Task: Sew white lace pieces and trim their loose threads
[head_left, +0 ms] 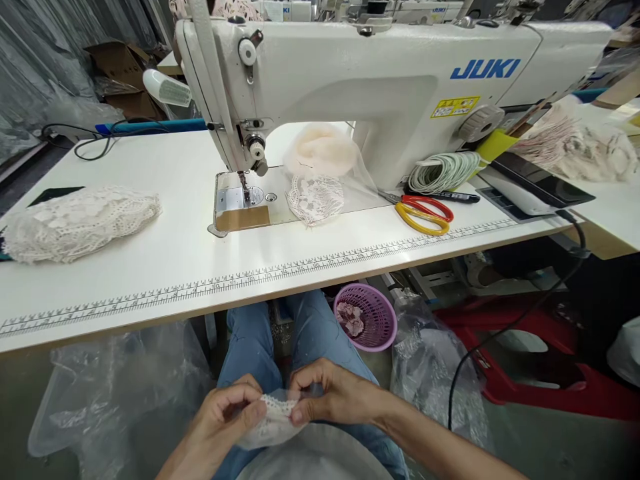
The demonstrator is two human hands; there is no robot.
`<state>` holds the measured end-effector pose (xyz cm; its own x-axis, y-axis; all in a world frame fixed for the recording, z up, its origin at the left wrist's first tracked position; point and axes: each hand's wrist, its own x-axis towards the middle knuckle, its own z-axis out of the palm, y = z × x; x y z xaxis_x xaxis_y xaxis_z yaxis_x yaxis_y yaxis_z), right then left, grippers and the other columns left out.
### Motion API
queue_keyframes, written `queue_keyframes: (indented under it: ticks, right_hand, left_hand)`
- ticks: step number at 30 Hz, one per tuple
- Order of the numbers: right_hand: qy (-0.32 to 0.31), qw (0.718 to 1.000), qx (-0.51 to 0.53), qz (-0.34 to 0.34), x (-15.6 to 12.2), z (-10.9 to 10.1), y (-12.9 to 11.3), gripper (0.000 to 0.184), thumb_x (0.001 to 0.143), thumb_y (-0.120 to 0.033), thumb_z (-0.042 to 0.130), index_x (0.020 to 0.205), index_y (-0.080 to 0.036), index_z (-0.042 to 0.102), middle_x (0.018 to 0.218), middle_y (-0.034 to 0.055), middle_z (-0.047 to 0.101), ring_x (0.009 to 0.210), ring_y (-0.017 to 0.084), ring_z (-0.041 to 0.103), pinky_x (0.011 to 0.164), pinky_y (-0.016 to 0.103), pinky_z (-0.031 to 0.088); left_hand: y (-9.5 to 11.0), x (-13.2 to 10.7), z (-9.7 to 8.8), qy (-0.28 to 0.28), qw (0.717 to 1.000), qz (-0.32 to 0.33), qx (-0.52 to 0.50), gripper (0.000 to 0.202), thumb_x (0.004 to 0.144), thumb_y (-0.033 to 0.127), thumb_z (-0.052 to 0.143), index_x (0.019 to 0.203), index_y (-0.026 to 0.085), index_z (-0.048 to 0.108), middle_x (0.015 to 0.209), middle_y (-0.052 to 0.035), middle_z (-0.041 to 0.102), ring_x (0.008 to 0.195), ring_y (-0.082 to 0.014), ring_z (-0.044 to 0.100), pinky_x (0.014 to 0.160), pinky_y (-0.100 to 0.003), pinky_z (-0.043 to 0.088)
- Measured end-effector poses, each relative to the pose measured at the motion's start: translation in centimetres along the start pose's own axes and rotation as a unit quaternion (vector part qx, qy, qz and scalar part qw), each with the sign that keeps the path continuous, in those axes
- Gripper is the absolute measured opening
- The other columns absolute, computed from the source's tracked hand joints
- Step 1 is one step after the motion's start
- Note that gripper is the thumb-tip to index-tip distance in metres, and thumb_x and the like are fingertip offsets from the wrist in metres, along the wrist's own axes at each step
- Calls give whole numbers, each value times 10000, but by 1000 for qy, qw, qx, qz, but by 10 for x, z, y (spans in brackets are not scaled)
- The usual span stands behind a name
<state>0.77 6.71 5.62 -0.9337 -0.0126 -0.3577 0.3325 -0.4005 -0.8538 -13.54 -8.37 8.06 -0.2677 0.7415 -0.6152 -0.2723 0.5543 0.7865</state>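
Both my hands are low in my lap, below the table edge. My left hand (227, 417) and my right hand (333, 397) pinch a small piece of white lace (275, 417) between thumbs and fingers, with sheer white fabric hanging under it. Above stands a white JUKI sewing machine (380, 73) on the white table (165, 260). A lace piece (316, 198) with peach mesh (320, 150) behind it lies beside the needle plate (243, 200).
A pile of white lace (75, 223) lies on the table's left. Red and yellow scissors (424, 212) and a coil of cord (443, 171) lie to the right. A purple basket (367, 317), plastic bags (120, 393) and a red stool (525, 360) are below.
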Motion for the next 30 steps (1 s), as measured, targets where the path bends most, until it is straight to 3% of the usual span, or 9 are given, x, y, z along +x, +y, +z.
queue_keyframes:
  ticks: [3, 8, 12, 15, 18, 21, 24, 30]
  right_hand:
    - [-11, 1000, 0, 6, -1, -4, 4, 380, 667, -472, 723, 729, -103, 654, 647, -11, 546, 594, 92, 460, 564, 209, 360]
    - [2, 999, -33, -18, 2, 0, 7, 403, 592, -468, 779, 746, -122, 643, 635, -31, 526, 603, 95, 447, 555, 206, 337]
    - [23, 999, -25, -25, 5, 4, 9, 389, 635, -483, 746, 699, -120, 622, 600, -37, 498, 580, 92, 439, 557, 215, 337]
    - [24, 999, -26, -17, 5, 4, 11, 383, 636, -478, 746, 698, -119, 629, 577, -47, 471, 555, 81, 407, 526, 207, 312]
    - [21, 999, -26, -9, 5, 3, 10, 392, 622, -481, 755, 695, -115, 636, 579, -45, 486, 553, 77, 404, 518, 203, 309]
    - [20, 999, -25, -11, 4, 3, 8, 390, 635, -478, 748, 687, -109, 632, 593, -39, 503, 563, 77, 415, 523, 200, 319]
    - [10, 999, -26, -18, 2, 1, 6, 377, 652, -465, 741, 677, -108, 623, 616, -32, 517, 577, 80, 430, 528, 196, 327]
    - [-28, 999, -30, -19, -1, -1, 5, 363, 606, -431, 782, 744, -127, 637, 651, -37, 522, 605, 86, 436, 549, 197, 338]
  left_hand:
    - [0, -1, 5, 22, 1000, 19, 1, 361, 702, 514, 683, 585, 173, 667, 768, -12, 495, 695, -138, 431, 612, -208, 344]
    - [-1, -2, 13, 8, 999, 32, -11, 393, 765, 519, 612, 589, 168, 613, 655, 3, 475, 628, -131, 404, 585, -213, 331]
    - [-4, -1, 11, 25, 999, 46, -1, 415, 780, 522, 597, 582, 158, 590, 639, 22, 423, 593, -109, 356, 551, -200, 303]
    - [-10, 1, 8, 14, 999, 49, -2, 420, 766, 535, 610, 597, 150, 619, 651, 12, 460, 616, -114, 390, 578, -199, 317]
    - [-15, 3, 6, -4, 999, 36, -9, 423, 686, 563, 679, 653, 141, 674, 646, -10, 532, 640, -135, 443, 602, -210, 337]
    - [-14, 2, 6, 15, 1000, 2, -18, 422, 627, 552, 732, 631, 134, 672, 591, 3, 506, 596, -121, 405, 567, -208, 319]
    - [-11, -1, 7, 26, 999, -7, -29, 420, 656, 541, 712, 567, 143, 611, 580, 21, 444, 583, -110, 354, 548, -205, 299]
    - [-12, -1, 9, -11, 1000, -17, -1, 422, 740, 560, 618, 594, 166, 577, 627, 19, 404, 628, -137, 369, 608, -230, 341]
